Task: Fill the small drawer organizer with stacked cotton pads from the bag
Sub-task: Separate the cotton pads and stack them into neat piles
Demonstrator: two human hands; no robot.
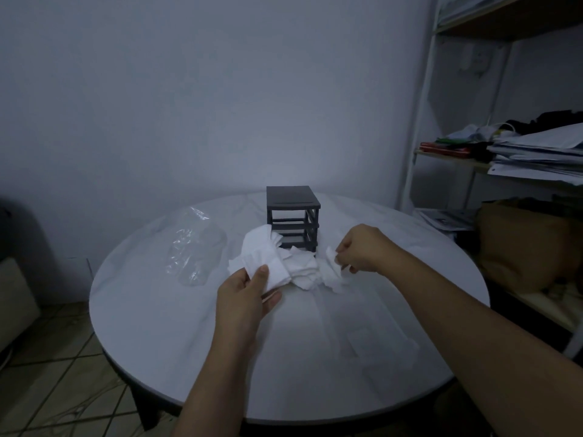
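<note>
Cotton pads (304,272) lie in a loose white heap near the middle of the round white table (176,326), just in front of the small drawer organizer (291,203). The organizer is a dark grey frame standing upright at the far side of the heap. Its front slots look open, and I cannot tell whether any drawer sits in them.

The left hand (243,294) grips a fanned stack of pads (268,257) at the left of the heap. Its thumb is pressed on top and its fingers are curled underneath, and the stack arcs up and away towards the organizer. The right hand (362,247) reaches in from the right with its fingers bent. It pinches a single pad (331,257) at the right edge of the heap between thumb and fingertips.

A crumpled clear plastic bag (195,247) lies flat on the table to the left of the pads, apart from them. Whether anything is still inside it cannot be made out.

At the far right stands a white shelf unit (419,146) carrying stacked papers (536,156) and folded items.
</note>
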